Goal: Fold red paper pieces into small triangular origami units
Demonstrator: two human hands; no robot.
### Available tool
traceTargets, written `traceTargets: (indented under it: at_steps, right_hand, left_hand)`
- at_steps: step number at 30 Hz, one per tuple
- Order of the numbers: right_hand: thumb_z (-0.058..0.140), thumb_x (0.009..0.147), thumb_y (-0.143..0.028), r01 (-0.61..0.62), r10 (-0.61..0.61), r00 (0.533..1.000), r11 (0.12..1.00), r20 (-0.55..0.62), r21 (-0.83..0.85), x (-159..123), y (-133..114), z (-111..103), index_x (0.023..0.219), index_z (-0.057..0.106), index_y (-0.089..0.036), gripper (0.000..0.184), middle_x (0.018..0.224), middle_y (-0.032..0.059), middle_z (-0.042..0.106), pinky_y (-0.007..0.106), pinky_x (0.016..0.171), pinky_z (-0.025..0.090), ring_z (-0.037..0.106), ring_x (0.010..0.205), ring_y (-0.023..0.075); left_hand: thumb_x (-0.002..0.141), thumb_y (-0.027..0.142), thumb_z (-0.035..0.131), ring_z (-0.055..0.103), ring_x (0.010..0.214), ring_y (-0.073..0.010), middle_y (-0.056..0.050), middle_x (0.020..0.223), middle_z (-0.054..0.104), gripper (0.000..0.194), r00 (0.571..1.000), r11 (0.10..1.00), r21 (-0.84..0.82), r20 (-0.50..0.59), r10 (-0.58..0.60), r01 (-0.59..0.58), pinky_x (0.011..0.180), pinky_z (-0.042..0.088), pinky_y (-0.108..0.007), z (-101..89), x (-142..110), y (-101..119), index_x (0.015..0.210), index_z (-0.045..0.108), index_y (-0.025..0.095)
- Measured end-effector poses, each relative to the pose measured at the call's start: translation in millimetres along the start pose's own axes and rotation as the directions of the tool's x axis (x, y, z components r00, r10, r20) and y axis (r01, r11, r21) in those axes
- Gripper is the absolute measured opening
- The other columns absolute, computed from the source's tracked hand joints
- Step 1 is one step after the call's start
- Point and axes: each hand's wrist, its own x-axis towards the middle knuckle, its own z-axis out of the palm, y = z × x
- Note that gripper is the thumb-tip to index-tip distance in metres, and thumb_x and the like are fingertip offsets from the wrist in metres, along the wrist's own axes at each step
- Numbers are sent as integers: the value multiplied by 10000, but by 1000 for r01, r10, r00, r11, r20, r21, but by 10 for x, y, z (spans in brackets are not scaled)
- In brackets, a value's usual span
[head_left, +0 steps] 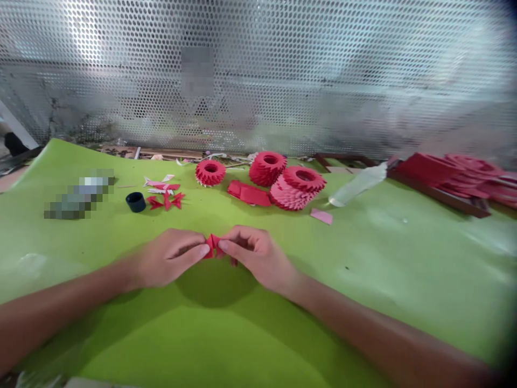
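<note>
A small red piece of folded paper (212, 245) is pinched between my two hands, above the green table cover. My left hand (173, 257) grips its left side, thumb toward me. On the other side, the thumb and fingers of my right hand (258, 256) close on its right half. The paper has a pointed peak at the top, with flaps hanging on both sides. Beyond my left hand lie several folded red paper pieces (166, 201), with pink and white ones (160, 186) just behind them.
A dark blue ring-shaped cap (135, 202) stands left. Ring-shaped paper stacks (210, 172), red strips (248, 193) and a pink slip (321, 216) lie farther back. A translucent bottle (358, 184) lies beside a tray of red paper (444, 175). A perforated metal panel (258, 70) rises behind.
</note>
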Motion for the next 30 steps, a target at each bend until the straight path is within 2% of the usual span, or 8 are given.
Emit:
traceTargets:
  at_steps: [6,8,10,13,16,18,25,30]
  right_hand:
    - [711,859,-440,39,-40,999,996,-5,-85,4,60,24,856,697,-168,272,712,4,660,211,482,408,539,552,94]
    - [692,882,-434,95,-100,995,980,-21,-177,-7,63,27,839,706,-169,269,669,4,659,209,447,375,517,517,93]
    - [677,907,-391,206,-226,974,931,-32,-300,-21,57,25,835,724,-172,236,675,15,693,210,441,380,532,512,98]
    - [667,926,-265,448,-522,853,720,12,-529,-36,47,13,875,745,-173,131,738,27,750,216,499,443,609,562,108]
    - [644,938,-193,584,-719,679,403,151,-705,-46,45,2,879,742,-163,118,731,24,760,227,538,465,648,587,115]
    - [631,944,-181,606,-752,620,278,223,-745,-54,45,-2,884,736,-164,121,744,20,767,228,543,471,658,595,116]
    - [660,922,-151,665,-804,534,208,262,-717,-50,42,-44,854,719,-167,91,734,9,764,214,582,491,670,603,108]
    - [667,917,-164,677,-818,511,193,265,-710,-33,60,-69,856,728,-165,86,697,-4,759,217,530,457,653,544,100]
  left_hand:
    - [995,383,363,425,540,-117,22,596,473,399,999,996,77,-17,42,-41,530,267,-254,75,39,-12,662,450,181]
    - [985,413,378,427,539,-122,17,593,479,415,999,993,115,-27,33,-29,529,258,-259,76,37,-21,652,464,181]
    - [976,482,370,434,517,-128,7,579,503,469,998,991,117,-29,-59,63,515,254,-263,68,28,-31,645,507,179]
    - [976,590,284,485,488,-142,-21,568,568,617,966,966,-26,-3,-258,258,502,305,-265,45,12,-43,655,597,166]
    - [986,584,295,541,563,-151,-27,624,605,614,976,961,-174,-10,-219,214,544,360,-262,27,6,-38,698,630,157]
    - [967,547,415,512,574,-138,-12,656,604,502,986,967,-200,-12,-165,159,525,334,-246,28,9,-26,757,646,154]
    - [927,476,581,574,615,-145,-38,717,704,366,984,938,-311,-43,-174,152,512,401,-230,42,10,-43,862,751,159]
    - [874,379,677,637,593,-128,-36,750,765,238,984,845,-523,-63,-168,111,535,513,-219,34,14,-101,937,800,185]
